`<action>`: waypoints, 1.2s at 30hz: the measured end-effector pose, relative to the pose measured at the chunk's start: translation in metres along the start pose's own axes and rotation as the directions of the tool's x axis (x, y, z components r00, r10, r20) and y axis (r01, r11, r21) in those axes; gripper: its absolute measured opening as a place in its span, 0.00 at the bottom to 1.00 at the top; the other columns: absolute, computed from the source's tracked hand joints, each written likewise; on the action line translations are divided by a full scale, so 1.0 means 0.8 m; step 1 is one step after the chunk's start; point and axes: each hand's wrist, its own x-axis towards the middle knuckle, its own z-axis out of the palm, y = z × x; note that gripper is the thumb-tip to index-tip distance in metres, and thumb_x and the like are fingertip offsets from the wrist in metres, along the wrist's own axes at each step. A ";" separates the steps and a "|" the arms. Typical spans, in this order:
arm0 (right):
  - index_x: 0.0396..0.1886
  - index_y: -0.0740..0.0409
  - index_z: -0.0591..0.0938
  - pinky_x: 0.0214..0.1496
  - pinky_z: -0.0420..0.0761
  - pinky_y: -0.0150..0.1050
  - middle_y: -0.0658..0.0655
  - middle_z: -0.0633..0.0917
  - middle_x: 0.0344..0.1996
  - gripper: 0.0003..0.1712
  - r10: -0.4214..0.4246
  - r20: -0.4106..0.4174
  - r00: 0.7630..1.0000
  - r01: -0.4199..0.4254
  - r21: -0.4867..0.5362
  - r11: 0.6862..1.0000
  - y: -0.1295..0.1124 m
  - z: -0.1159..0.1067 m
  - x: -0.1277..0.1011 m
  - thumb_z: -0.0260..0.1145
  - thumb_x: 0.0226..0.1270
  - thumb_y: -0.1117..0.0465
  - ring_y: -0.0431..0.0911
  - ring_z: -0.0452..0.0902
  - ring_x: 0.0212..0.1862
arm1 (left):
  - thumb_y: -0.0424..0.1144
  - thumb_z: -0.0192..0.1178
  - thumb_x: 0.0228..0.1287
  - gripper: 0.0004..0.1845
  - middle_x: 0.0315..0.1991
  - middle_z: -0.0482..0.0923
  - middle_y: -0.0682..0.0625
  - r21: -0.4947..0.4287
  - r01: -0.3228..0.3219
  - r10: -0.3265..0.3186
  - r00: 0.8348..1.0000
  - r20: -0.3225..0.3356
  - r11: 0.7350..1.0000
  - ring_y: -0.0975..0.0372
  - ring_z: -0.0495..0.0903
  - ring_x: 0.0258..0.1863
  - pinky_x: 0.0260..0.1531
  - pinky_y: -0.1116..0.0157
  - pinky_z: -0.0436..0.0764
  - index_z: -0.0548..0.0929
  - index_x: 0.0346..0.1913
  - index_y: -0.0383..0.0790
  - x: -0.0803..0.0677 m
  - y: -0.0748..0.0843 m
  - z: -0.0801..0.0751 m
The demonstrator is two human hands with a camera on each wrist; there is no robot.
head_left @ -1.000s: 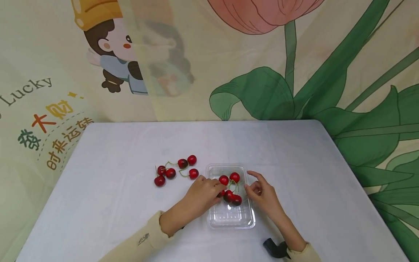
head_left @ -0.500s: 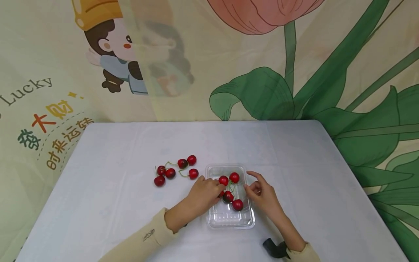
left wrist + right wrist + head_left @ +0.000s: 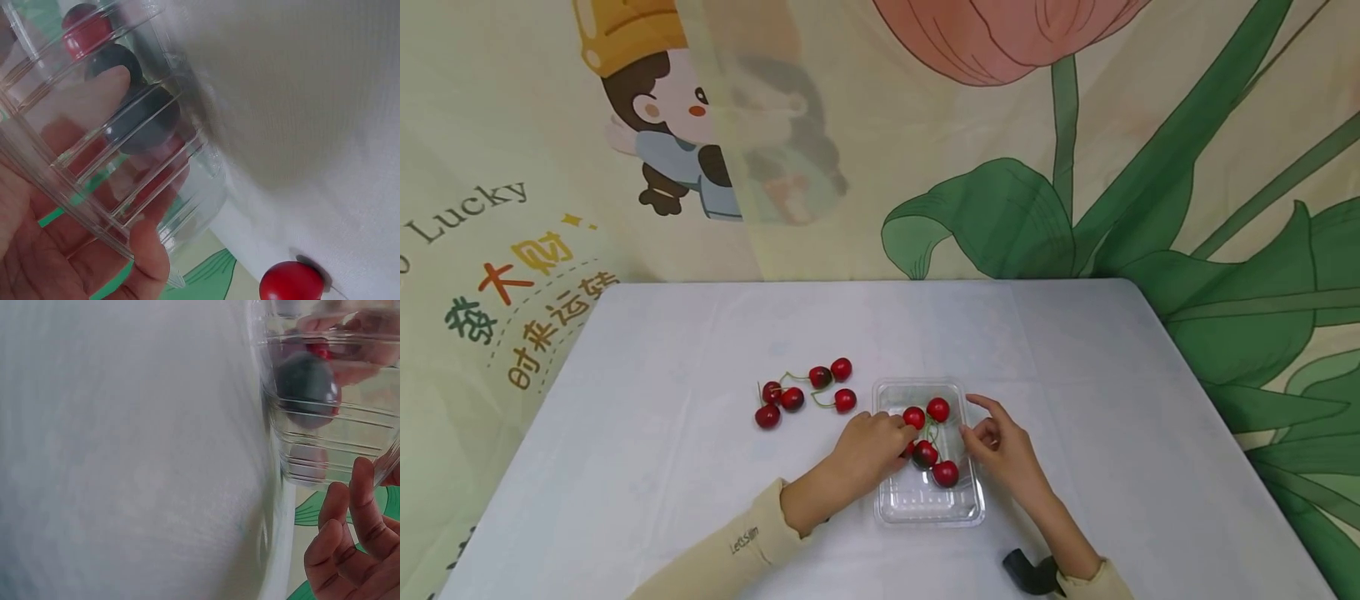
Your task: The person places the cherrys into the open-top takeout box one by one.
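Note:
A clear plastic box (image 3: 928, 508) stands on the table, with several red cherries (image 3: 945, 474) lying in it. My left hand (image 3: 871, 450) reaches over its left side. Thumb and fingers bend around one cherry, which they mostly hide; in the left wrist view they show through the clear wall beside dark, shaded cherries (image 3: 144, 122). At the right rim is my right hand (image 3: 1003, 450), its thumb on the edge and its index finger stretched along it. The other fingers are curled outside the wall, as the right wrist view also shows (image 3: 359, 537).
Left of the box several more cherries (image 3: 792, 399), some with green stems, lie on the white tablecloth (image 3: 700, 483). A black curved object (image 3: 1030, 572) sits by the right wrist. A printed cloth (image 3: 820, 242) hangs behind the table.
One cherry in the box has rolled a little toward the front right, away from its neighbour. My left hand has shifted slightly right; my right hand stays at the rim.

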 end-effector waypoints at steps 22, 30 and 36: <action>0.62 0.63 0.73 0.30 0.77 0.28 0.51 0.80 0.20 0.28 -0.023 -0.005 1.000 0.023 -0.011 1.000 0.000 0.003 -0.001 0.68 0.61 0.70 0.40 0.72 0.25 | 0.45 0.75 0.52 0.19 0.43 0.86 0.47 -0.242 0.152 -0.213 0.945 -0.248 0.958 0.55 0.84 0.43 0.41 0.58 0.84 0.87 0.45 0.41 -0.041 -0.061 -0.048; 0.61 0.63 0.74 0.29 0.76 0.29 0.49 0.80 0.20 0.27 -0.063 -0.014 0.998 0.063 -0.016 0.998 0.001 0.004 -0.002 0.68 0.61 0.70 0.38 0.72 0.25 | 0.41 0.75 0.50 0.18 0.43 0.85 0.47 -0.291 0.264 -0.346 0.896 -0.278 0.919 0.54 0.84 0.41 0.39 0.56 0.83 0.86 0.45 0.39 -0.081 -0.097 -0.042; 0.60 0.63 0.74 0.28 0.75 0.30 0.49 0.79 0.19 0.26 -0.090 -0.025 0.996 0.090 -0.016 0.996 0.002 0.004 -0.002 0.68 0.61 0.70 0.37 0.72 0.25 | 0.39 0.74 0.53 0.18 0.43 0.85 0.43 -0.308 0.405 -0.480 0.846 -0.230 0.861 0.53 0.84 0.38 0.32 0.57 0.84 0.86 0.46 0.36 -0.110 -0.118 -0.037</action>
